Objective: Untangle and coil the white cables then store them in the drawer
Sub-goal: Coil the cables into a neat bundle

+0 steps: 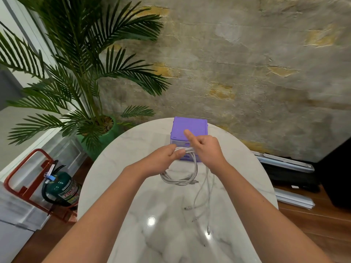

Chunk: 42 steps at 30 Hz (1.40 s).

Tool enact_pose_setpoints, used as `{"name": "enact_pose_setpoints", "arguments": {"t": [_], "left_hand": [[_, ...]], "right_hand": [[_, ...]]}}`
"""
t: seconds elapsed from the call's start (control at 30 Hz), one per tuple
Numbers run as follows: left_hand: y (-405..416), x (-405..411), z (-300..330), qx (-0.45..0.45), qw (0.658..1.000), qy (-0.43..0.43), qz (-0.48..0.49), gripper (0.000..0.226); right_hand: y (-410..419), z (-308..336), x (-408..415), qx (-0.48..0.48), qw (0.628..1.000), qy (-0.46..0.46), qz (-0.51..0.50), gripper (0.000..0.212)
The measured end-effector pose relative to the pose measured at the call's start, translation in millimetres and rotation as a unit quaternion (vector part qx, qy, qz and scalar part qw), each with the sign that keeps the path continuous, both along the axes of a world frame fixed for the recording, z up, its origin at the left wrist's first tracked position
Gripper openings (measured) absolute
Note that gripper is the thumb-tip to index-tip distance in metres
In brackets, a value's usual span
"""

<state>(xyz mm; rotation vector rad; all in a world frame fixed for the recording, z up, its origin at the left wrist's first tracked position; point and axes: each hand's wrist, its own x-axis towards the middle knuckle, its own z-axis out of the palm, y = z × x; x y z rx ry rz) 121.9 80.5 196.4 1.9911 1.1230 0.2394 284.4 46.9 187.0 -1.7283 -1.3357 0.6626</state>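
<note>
The person's left hand and right hand both grip the top of a coiled white cable, fingers curled round the bundle, the right forefinger sticking out. The coil hangs just in front of the purple drawer box on the marble table. Loose white cables trail nearer the person than the box.

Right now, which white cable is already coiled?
The one both hands hold in front of the purple drawer unit: the coiled cable hangs in loops. The loose cables trail uncoiled across the table.
</note>
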Motion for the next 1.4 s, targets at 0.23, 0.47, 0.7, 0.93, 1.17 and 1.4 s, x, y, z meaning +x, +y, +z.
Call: {"name": "enact_pose_setpoints", "arguments": {"t": [0.23, 0.47, 0.7, 0.93, 1.17, 1.4], "left_hand": [[2.5, -5.2, -5.7, -0.066, 0.955, -0.251, 0.144, 0.034], [0.3, 1.5, -4.6, -0.095, 0.927, -0.308, 0.189, 0.03], [2.4, -1.5, -16.2, -0.056, 0.933, -0.261, 0.24, 0.031], [14.8, 0.4, -22.8, 0.036, 0.95, -0.139, 0.277, 0.032], [12.5, 0.9, -29.4, 0.067, 0.958, -0.085, 0.265, 0.035], [8.0, 4.6, -21.3, -0.034, 0.938, -0.234, 0.255, 0.035]], "right_hand": [[-5.0, -25.4, 5.6, -0.035, 0.954, 0.296, -0.035, 0.037], [-15.0, -57.2, -19.7, -0.065, 0.954, 0.293, -0.017, 0.027], [-13.2, -53.8, -36.7, -0.09, 0.934, 0.338, -0.067, 0.014], [-15.3, -48.4, -41.3, -0.076, 0.878, 0.473, 0.006, 0.025], [-13.9, -53.4, -42.2, -0.099, 0.905, 0.414, 0.021, 0.043], [-12.6, -46.6, -38.5, -0.093, 0.904, 0.417, -0.006, 0.039]]}}
